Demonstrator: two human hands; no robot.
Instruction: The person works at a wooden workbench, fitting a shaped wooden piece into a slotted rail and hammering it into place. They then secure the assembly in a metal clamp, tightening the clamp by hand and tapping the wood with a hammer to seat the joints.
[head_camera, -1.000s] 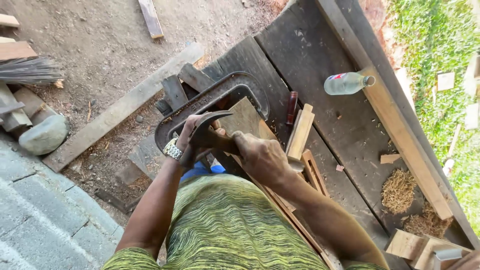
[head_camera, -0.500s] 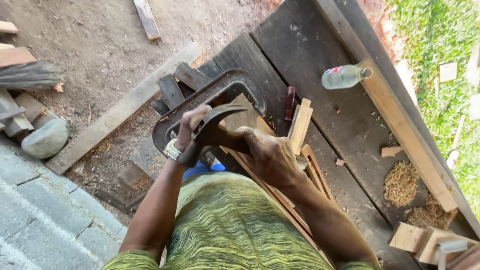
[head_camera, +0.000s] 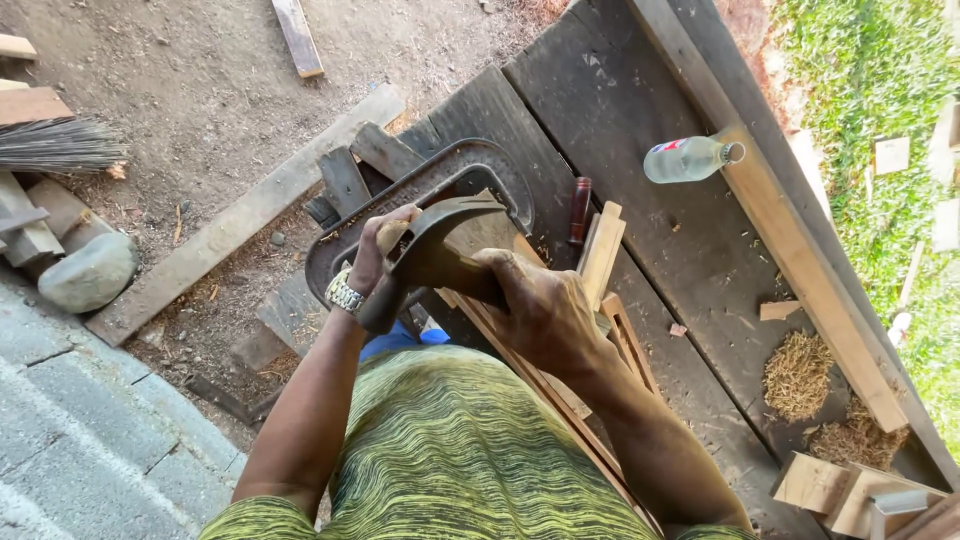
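From up here I see the dark plank platform (head_camera: 690, 250) spreading beyond and to the right of my fingers, with a pale timber beam (head_camera: 800, 240) along its far edge. Just past my fingertips lies a dark curved metal frame (head_camera: 420, 185), and under it several short wood offcuts (head_camera: 345, 180). My right hand (head_camera: 545, 310) is closed around the rear of the curved dark tool (head_camera: 440, 245); my left hand (head_camera: 380, 250), wearing a metal wristwatch (head_camera: 343, 293), is wrapped over its front end, fingers curled shut on it. The tool sits between both hands, above a pale wood strip (head_camera: 600, 255) that is just right of my right fingers. Farther right, well apart, a clear plastic bottle (head_camera: 690, 158) lies on its side.
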